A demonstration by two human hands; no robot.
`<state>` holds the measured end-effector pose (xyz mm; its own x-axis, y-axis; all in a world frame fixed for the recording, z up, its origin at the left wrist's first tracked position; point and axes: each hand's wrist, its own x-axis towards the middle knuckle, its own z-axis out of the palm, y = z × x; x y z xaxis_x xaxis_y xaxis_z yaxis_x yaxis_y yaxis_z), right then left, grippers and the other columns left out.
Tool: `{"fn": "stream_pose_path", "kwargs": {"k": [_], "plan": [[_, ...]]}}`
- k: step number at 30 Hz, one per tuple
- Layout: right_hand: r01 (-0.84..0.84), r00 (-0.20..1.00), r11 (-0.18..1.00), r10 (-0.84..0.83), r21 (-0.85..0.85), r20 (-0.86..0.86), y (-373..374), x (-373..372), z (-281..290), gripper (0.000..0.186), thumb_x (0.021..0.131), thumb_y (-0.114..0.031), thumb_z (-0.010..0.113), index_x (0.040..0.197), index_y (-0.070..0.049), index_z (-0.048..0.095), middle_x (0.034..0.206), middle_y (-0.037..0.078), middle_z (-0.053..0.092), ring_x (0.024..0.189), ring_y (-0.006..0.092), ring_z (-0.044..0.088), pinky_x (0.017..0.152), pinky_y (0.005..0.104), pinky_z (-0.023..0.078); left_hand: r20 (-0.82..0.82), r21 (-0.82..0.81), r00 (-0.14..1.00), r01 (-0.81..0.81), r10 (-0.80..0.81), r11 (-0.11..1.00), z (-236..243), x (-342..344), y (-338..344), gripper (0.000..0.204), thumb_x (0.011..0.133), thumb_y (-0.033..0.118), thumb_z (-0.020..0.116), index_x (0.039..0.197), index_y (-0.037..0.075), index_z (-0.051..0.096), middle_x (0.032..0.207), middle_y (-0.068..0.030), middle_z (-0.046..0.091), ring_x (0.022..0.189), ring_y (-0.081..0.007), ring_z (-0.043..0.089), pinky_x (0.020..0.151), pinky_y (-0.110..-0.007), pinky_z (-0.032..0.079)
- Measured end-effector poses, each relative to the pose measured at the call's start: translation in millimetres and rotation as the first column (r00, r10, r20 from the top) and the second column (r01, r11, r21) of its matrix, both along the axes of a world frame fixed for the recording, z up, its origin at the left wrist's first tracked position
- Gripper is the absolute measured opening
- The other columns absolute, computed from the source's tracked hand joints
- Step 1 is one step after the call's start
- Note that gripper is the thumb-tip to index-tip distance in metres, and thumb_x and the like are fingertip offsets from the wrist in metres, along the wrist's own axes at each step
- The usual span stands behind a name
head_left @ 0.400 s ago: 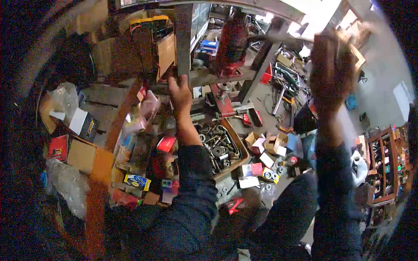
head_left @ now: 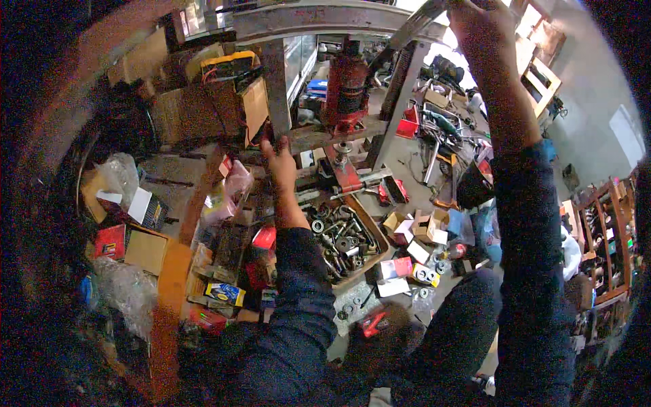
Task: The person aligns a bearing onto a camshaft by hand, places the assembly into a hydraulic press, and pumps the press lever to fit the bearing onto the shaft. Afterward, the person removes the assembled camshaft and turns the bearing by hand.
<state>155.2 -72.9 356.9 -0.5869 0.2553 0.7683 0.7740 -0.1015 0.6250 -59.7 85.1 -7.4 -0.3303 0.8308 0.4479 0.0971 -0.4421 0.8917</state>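
Head view: metal lever (head_left: 415, 26) slants down-left from right-hand grip (head_left: 480, 27).

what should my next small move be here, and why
Probably ease the metal bar down with your right hand: that hand appears to grip its raised end, and the bar slopes up from beside the red cylinder.

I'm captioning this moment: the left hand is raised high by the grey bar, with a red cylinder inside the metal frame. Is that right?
No: the head view shows the right hand raised high by the grey bar; the left hand is lower, near an upright post. The red cylinder is inside the metal frame.
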Motion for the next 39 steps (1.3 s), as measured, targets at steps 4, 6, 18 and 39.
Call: {"fn": "stream_pose_path", "kwargs": {"k": [4,6,18,39], "plan": [[-0.161,0.837,0.986,0.118,-0.033,-0.534,-64.3,-1.8,-145.5,0.009,0.085,-0.01,0.061,0.093,-0.007,0.061,0.079,0.009,0.065,0.062,0.0295,0.058,0.061,0.0397,0.047,0.086,0.009,0.996,-0.03,0.029,1.0,-4.8,4.3,5.5,0.046,0.09,0.035,0.061,0.111,-0.004,0.05,0.108,-0.0217,0.057,0.102,-0.0355,0.053,0.09,-0.042,0.039],[-0.406,0.799,0.86,0.17,-0.309,-0.577,-103.5,3.0,-237.4,0.016,0.078,-0.011,0.069,0.091,-0.006,0.062,0.077,0.011,0.065,0.065,0.0284,0.061,0.062,0.0368,0.048,0.066,0.054,0.996,-0.057,0.054,0.997,-6.5,4.3,6.6,0.039,0.091,0.032,0.06,0.103,-0.004,0.05,0.101,-0.0201,0.057,0.094,-0.0343,0.053,0.085,-0.043,0.04],[-0.031,0.966,0.993,0.001,-0.112,-0.26,-39.7,15.3,-100.0,0.015,0.084,-0.006,0.058,0.099,-0.006,0.059,0.081,0.01,0.062,0.067,0.0208,0.059,0.06,0.0332,0.048,0.069,0.05,0.995,-0.069,0.066,0.996,3.0,6.0,-6.3,0.052,0.092,0.042,0.057,0.117,-0.003,0.05,0.113,-0.0211,0.057,0.105,-0.0356,0.054,0.092,-0.042,0.039],[-0.454,0.818,0.77,0.16,-0.448,-0.553,-107.3,13.9,-253.8,0.031,0.078,-0.032,0.074,0.093,-0.008,0.062,0.077,0.006,0.061,0.068,0.0223,0.06,0.065,0.0331,0.05,0.194,0.118,0.981,-0.033,0.009,0.993,-9.2,14.3,18.0,0.044,0.091,0.031,0.061,0.12,-0.001,0.05,0.115,-0.0224,0.059,0.103,-0.0406,0.056,0.09,-0.044,0.04]]}}
